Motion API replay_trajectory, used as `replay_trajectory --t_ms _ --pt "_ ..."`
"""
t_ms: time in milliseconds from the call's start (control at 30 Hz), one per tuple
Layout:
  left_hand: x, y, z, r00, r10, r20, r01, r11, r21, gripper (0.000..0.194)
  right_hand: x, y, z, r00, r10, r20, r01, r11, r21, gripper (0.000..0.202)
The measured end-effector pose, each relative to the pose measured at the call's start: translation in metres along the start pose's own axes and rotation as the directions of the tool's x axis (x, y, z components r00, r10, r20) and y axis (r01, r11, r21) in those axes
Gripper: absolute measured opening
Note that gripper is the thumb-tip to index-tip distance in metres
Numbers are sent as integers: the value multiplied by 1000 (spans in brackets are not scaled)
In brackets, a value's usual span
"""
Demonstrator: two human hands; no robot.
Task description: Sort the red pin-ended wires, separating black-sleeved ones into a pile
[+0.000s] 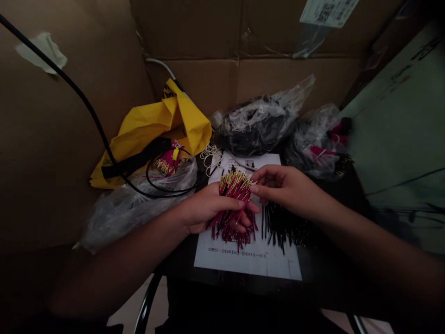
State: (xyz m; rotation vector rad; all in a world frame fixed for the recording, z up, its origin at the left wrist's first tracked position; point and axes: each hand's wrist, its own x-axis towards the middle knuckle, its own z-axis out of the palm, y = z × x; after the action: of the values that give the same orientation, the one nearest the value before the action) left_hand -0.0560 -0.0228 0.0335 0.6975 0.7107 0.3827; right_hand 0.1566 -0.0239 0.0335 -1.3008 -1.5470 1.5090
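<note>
My left hand [212, 206] is wrapped round a bundle of red and black wires [236, 190] with gold-coloured tips pointing up and away. The thumb lies across the bundle and the fingers show beneath it. My right hand [281, 185] is at the right edge of the gold tips, its thumb and forefinger pinched together; whatever is between them is too small to make out. Beneath both hands lies a white printed sheet [248, 263]. A pile of black wires [281, 227] rests on the sheet's right side, below my right hand.
A yellow bag [146, 120] and a tied red wire bundle [168, 160] lie at the left, near clear plastic [128, 208] and a black cable [83, 95]. Plastic bags [260, 120] with dark contents stand behind. Cardboard [194, 32] encloses the back and left.
</note>
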Motion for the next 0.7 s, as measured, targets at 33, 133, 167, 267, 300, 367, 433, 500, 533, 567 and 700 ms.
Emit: replay_trajectory --t_ms 33,133,167,267,300,367,433,500,533,567,700 --pt "0 -1 0 1000 -4 7 4 1000 -4 11 0 0 0 1000 9 -3 -9 1000 -14 31" --pt "2 -4 -2 1000 1 13 -1 1000 -8 15 0 0 1 999 42 -4 -42 999 6 31" --pt "2 -5 -3 1000 3 12 -3 1000 -8 16 1 0 1 999 50 4 -50 998 24 30" --pt "2 -7 -5 1000 2 16 -2 1000 -1 19 2 0 1 998 56 41 -59 996 62 28" --pt "2 -8 -6 1000 0 21 0 1000 6 19 2 -1 1 997 54 51 -57 996 63 28" --pt "3 -8 -6 1000 -5 29 4 1000 26 19 1 -2 1 997 48 61 -52 997 61 27" --pt "3 -7 -6 1000 -4 29 2 999 44 19 0 -4 -1 997 40 61 -44 997 60 26" --pt "3 -6 -7 1000 6 16 -7 999 45 22 0 -5 -3 997 31 67 -35 998 57 24" --pt "3 -5 -7 1000 13 9 -13 999 44 23 -1 -5 -5 996 31 78 -35 998 55 23" --pt "4 -5 -7 1000 17 7 -18 999 44 23 -1 -5 -6 995 35 95 -40 998 53 22" --pt "4 -4 -7 1000 27 -2 -26 997 66 23 0 -7 -6 988 85 131 -93 994 53 22"
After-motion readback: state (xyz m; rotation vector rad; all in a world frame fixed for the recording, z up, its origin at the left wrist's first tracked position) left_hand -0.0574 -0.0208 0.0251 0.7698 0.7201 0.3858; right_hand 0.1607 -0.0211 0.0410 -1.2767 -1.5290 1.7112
